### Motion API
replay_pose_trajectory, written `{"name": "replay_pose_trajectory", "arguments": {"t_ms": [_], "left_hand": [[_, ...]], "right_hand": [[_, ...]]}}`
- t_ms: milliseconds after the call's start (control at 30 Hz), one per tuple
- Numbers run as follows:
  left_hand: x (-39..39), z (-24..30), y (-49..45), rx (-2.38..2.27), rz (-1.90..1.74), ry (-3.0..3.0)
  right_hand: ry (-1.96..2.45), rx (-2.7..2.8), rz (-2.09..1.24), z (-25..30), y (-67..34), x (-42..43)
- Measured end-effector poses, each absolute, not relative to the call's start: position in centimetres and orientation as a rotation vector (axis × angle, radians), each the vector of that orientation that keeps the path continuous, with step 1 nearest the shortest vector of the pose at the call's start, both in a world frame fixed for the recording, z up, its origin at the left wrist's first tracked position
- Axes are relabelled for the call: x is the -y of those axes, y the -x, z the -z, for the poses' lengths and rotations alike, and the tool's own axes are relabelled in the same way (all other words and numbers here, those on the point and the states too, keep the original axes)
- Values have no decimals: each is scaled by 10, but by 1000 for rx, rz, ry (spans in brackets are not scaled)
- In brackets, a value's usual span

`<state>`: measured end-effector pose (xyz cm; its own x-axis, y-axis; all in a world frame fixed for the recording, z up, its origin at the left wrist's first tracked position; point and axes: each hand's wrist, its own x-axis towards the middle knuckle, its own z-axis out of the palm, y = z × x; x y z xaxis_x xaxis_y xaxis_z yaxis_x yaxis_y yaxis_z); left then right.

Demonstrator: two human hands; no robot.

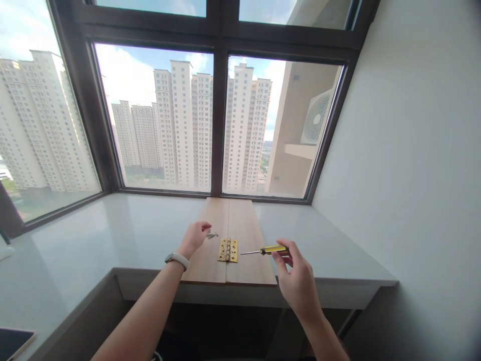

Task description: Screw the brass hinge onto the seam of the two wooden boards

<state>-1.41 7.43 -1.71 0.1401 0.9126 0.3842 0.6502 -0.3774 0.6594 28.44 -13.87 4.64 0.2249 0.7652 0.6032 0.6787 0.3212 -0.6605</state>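
Head view: a pale windowsill counter carries two wooden boards laid side by side, with a brass hinge lying flat across their seam. The right hand grips a yellow screwdriver by the handle, tip pointing at the hinge and just short of it. The left hand curls over a small pile of screws just left of the hinge; whether it pinches one I cannot tell. This looks like screw-picking. Seating one calls for a fine pinch.
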Motion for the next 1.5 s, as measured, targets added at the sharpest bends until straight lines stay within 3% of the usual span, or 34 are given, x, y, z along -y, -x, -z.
{"name": "replay_pose_trajectory", "arguments": {"t_ms": [467, 900, 1133, 1500], "left_hand": [[-106, 33, 28, -1549, -911, -2084], [-87, 30, 8, -1393, -731, -2322], [-54, 13, 16, -1445, -916, -2294], [22, 54, 67, -1835, -987, -1918]], "right_hand": [[1404, 1130, -139, 16, -304, 155], [1501, 1396, -62, 38, -280, 117], [1694, 1656, 256, 36, -258, 89], [1710, 1660, 38, 25, -269, 67]]}}
